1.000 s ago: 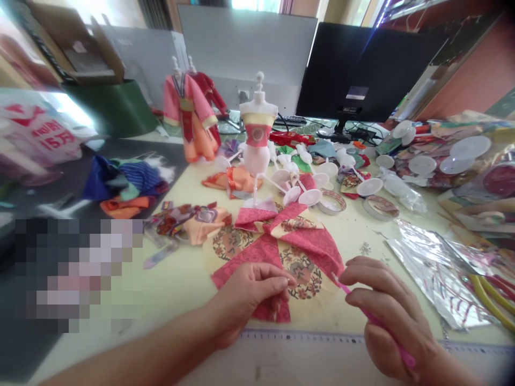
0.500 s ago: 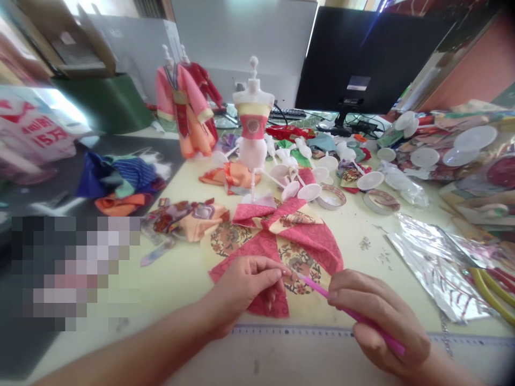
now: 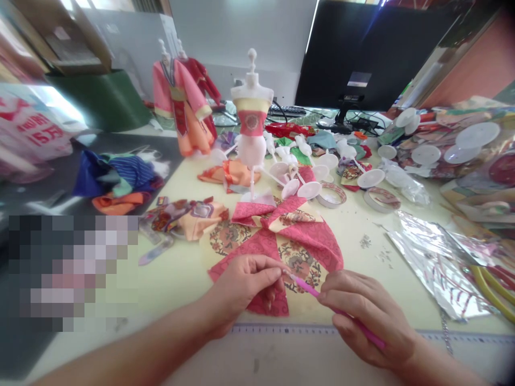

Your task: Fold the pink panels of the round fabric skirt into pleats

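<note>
My left hand (image 3: 253, 281) is closed in a pinch above the doll skirt, thumb against forefinger. Something tiny seems to sit at its fingertips, too small to name. Between the fingers of my right hand (image 3: 366, 313) is a pink pen-shaped tool (image 3: 303, 284), slanting up to the left. Its pale tip meets the left fingertips. Beneath both hands lies a pink and cream doll skirt (image 3: 322, 238) with round flower patterns, spread on the table. Just behind it stands a small white dress form (image 3: 251, 150) wearing a pink and cream band.
A ruler (image 3: 289, 329) runs along the table front. Tiny metal bits (image 3: 365, 241), silver foil (image 3: 426, 268) and yellow-handled scissors (image 3: 488, 287) lie right. Tape rolls (image 3: 332, 194) and toppled white stands (image 3: 309, 189) are behind. Doll clothes (image 3: 183, 110) and a monitor (image 3: 362, 59) stand at the back.
My right hand has moved left, bringing the pink tool's tip up to the left fingertips. The left hand has stayed almost in place. The view has shifted slightly.
</note>
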Demonstrator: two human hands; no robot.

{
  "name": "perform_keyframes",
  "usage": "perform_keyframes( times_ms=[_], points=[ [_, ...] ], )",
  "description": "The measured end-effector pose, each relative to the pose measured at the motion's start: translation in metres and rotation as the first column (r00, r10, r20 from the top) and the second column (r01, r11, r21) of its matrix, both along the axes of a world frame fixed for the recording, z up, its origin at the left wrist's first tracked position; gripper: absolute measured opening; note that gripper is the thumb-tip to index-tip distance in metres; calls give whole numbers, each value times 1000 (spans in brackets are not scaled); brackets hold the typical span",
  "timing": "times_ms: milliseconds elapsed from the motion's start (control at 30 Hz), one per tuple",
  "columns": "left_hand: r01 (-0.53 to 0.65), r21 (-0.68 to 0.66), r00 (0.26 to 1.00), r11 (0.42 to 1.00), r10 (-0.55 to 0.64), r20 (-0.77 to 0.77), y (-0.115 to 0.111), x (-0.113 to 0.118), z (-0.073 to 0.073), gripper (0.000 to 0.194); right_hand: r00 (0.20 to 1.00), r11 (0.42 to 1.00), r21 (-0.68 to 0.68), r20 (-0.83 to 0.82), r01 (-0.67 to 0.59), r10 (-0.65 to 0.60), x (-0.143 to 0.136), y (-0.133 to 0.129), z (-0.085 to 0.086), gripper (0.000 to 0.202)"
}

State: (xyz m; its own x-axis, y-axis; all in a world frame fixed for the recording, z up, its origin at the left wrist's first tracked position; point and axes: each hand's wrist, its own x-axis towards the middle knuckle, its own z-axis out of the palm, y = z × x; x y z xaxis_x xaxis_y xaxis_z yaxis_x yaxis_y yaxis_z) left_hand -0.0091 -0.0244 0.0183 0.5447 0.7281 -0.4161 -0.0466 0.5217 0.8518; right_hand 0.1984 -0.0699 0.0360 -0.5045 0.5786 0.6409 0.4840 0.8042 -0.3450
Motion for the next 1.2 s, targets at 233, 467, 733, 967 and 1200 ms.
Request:
perform_keyframes(
  times_ms=[233,467,733,967,1200],
  points=[
    [-1,-5,1000,1000,1,3,0,1,0,20,1000,1000,5,-4,-15,15,1,-2,0,21],
    [13,10,1000,1000,-13,-10,0,2,0,20,999,999,-1,-8,-32,32,3,-2,-3,20],
    [456,550,824,699,-99,-557,27,-31,26,19,993,989,-80,-7,-122,122,-6,-6,-5,21],
    [784,555,600,278,-111,-792,30,-48,37,19,980,965,-182,35,-186,196,-20,-9,-13,24],
    [841,506,524,190,-56,-850,22,-45,31,20,970,959,-192,79,-210,228,-27,-8,-17,29]
  ],
)
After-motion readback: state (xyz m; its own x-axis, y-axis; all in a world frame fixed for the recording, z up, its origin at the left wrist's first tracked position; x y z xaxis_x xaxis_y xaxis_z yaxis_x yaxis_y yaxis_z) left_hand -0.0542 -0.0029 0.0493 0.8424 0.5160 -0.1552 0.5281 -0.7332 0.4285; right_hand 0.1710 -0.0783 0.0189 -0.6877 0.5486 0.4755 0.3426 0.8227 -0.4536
